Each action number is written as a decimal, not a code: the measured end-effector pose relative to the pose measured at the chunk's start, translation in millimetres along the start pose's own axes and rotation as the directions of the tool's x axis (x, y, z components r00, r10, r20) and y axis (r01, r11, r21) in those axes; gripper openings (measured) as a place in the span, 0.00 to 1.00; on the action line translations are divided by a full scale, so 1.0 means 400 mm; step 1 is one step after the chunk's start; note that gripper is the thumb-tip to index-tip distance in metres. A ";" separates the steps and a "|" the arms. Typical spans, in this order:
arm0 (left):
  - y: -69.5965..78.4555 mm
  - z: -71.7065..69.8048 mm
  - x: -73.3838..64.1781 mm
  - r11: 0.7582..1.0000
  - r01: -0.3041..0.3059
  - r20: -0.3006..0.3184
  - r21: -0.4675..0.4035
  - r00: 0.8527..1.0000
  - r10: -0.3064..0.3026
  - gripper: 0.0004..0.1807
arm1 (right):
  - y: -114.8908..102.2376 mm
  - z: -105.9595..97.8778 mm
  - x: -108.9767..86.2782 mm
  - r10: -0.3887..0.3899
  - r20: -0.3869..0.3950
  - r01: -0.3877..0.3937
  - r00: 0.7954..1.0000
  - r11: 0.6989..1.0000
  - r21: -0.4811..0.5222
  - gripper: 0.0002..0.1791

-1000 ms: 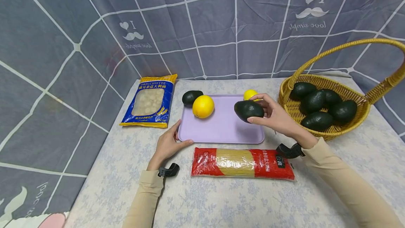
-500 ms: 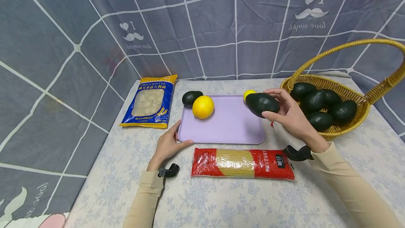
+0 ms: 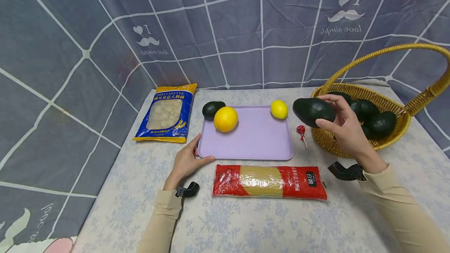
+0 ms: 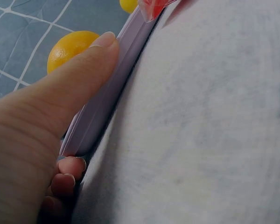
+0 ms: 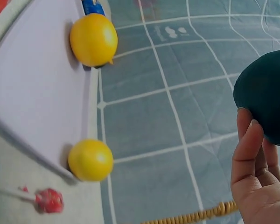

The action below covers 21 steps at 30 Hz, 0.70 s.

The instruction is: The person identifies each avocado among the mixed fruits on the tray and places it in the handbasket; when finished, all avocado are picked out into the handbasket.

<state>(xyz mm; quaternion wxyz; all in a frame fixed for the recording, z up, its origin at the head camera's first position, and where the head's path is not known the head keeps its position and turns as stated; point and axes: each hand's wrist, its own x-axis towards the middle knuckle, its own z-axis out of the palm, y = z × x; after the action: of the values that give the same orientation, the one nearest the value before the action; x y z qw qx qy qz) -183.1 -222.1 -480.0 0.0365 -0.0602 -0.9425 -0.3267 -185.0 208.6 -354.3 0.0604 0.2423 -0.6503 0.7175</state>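
My right hand (image 3: 346, 126) holds a dark green avocado (image 3: 313, 111) between thumb and fingers, raised between the lilac tray and the basket. In the right wrist view, fingertips press against the avocado (image 5: 266, 95). My left hand (image 3: 188, 161) grips the near left corner of the lilac tray (image 3: 246, 143). Its thumb lies along the front rim and its other fingers are at the left side. On the tray, a large orange-yellow citrus fruit (image 3: 225, 119) sits at the back left beside another avocado (image 3: 213, 110). A smaller lemon (image 3: 279, 109) rests at the back right corner.
A wicker basket (image 3: 330, 145) with a tall handle and several avocados (image 3: 381, 124) stands at the right. A red lollipop (image 3: 301, 131) lies between tray and basket. A red spaghetti pack (image 3: 261, 181) lies in front; a blue orecchiette bag (image 3: 165, 112) is back left.
My right hand has carried the avocado rightward, from over the tray to beside the basket. The lemon and lollipop are now uncovered. My left hand has stayed on the tray corner.
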 end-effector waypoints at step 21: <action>0.005 -0.002 0.000 1.000 0.003 0.005 -0.006 1.000 -0.003 0.54 | -0.031 -0.102 -0.030 -0.027 -0.098 0.035 0.995 0.996 0.077 0.24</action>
<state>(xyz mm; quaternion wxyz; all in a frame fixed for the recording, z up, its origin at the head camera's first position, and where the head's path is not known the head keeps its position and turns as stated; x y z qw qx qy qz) -182.8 -221.2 -478.0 0.0337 -0.0597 -0.9417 -0.3295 -180.6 252.4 -349.8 0.0933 0.2195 -0.6142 0.7522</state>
